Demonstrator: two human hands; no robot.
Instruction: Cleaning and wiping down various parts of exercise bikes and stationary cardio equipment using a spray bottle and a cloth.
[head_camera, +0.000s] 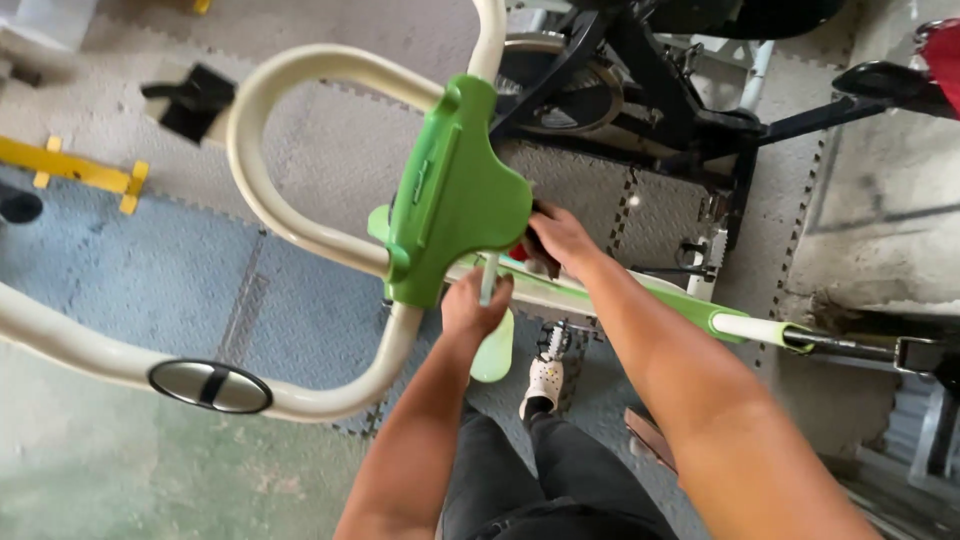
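The thin pale rod (487, 280) under the green console (455, 190) is gripped by the left hand (473, 308), while the right hand (562, 238) is curled around a dark part just beside it, nothing loose yet.

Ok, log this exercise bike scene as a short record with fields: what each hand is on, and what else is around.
left hand: wrapped around a thin pale post under the green console
right hand: reaching behind the green console, touching a red part; grip hidden
handlebar: cream loop around the console
behind: black exercise bike
floor: grey foam mats
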